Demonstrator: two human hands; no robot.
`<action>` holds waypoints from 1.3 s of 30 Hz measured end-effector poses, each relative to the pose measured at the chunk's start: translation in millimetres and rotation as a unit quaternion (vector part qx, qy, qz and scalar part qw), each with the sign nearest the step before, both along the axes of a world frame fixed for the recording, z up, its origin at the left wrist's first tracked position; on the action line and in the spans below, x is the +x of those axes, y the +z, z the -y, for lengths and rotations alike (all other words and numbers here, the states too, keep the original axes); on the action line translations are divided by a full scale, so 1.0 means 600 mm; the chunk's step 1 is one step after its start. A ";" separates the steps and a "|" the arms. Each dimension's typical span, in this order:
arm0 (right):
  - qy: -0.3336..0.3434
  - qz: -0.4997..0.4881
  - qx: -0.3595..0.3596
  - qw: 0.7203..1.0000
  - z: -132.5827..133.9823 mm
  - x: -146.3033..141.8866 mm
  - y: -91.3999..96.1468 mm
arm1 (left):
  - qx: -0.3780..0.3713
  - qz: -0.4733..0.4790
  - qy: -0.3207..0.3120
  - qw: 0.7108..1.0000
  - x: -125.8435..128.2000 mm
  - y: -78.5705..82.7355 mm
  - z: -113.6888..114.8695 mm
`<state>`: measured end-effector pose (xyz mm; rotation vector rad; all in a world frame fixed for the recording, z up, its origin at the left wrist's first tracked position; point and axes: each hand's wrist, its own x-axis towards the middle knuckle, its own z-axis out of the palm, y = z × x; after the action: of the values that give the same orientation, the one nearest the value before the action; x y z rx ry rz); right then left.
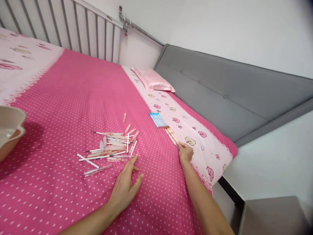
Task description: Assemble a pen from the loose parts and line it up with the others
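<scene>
My left hand [126, 184] rests low over the bedspread with its fingers apart and nothing in it, just right of a loose pile of pen parts. The pile holds white pen refills [105, 156], clear pen barrels [98, 170] and frosted pink caps [101, 146]. My right hand [186, 152] is closed at the near end of a short row of orange-patterned pens [171, 133], fingertips pinching a pen there; the fingers partly hide it. Directly beyond lies a neat row of blue pens [157, 119], side by side.
A beige basin [14, 129] stands at the left edge. The pink dotted bedspread [93, 85] covers the bed. A pink pillow [154, 80] lies by the grey headboard [207, 85]. The bed's edge drops off at right, near a grey box-like piece [274, 215].
</scene>
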<state>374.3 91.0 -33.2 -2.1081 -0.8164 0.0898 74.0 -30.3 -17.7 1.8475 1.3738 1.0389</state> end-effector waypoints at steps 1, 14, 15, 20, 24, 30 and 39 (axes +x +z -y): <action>-0.002 0.000 -0.003 1.000 -0.001 0.000 0.000 | -0.001 -0.001 -0.002 1.000 0.000 0.000 0.000; 0.004 0.001 -0.038 0.999 0.000 -0.006 0.007 | 0.008 -0.006 -0.015 1.000 0.000 -0.002 0.000; 0.005 0.001 -0.037 0.999 -0.001 -0.006 0.007 | 0.009 -0.006 -0.015 1.000 0.000 -0.002 0.000; 0.016 0.002 -0.014 1.000 0.001 -0.007 0.005 | 0.006 -0.008 -0.017 1.000 -0.001 -0.003 0.000; 0.030 0.003 0.023 0.999 0.005 -0.010 0.001 | 0.010 -0.003 -0.023 1.000 0.000 -0.006 -0.002; 0.000 0.019 0.085 0.996 0.020 -0.015 -0.006 | 0.022 0.005 -0.031 0.999 0.002 -0.004 -0.002; 0.022 0.022 0.080 0.996 0.062 -0.033 -0.009 | 0.023 0.024 -0.044 0.998 0.003 0.010 0.006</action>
<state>354.3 53.6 -38.8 -1.9479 -0.8674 0.0009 75.5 -34.0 -11.6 1.8867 1.2379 1.0713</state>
